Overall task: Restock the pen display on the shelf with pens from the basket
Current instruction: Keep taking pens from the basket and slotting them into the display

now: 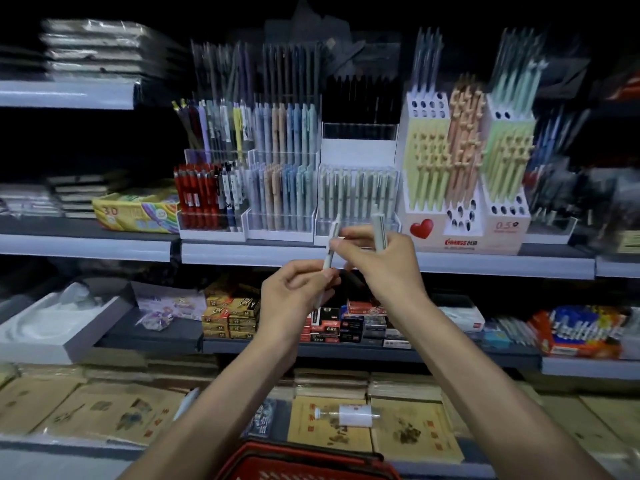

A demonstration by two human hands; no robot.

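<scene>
Your left hand (294, 299) grips a pale pen (328, 258) by its lower barrel and holds it upright. Your right hand (377, 268) pinches that pen's upper part and also clasps a second pale pen (379, 232). Both pens are in front of the clear display tray (356, 202) of matching pens. The red basket (304, 459) sits below.

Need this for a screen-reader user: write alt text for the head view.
Two hands hold pale pens before the pen display on a shelf: the left hand grips one pen, the right hand holds a second pen upright and touches the first. A red basket sits at the bottom edge.
</scene>
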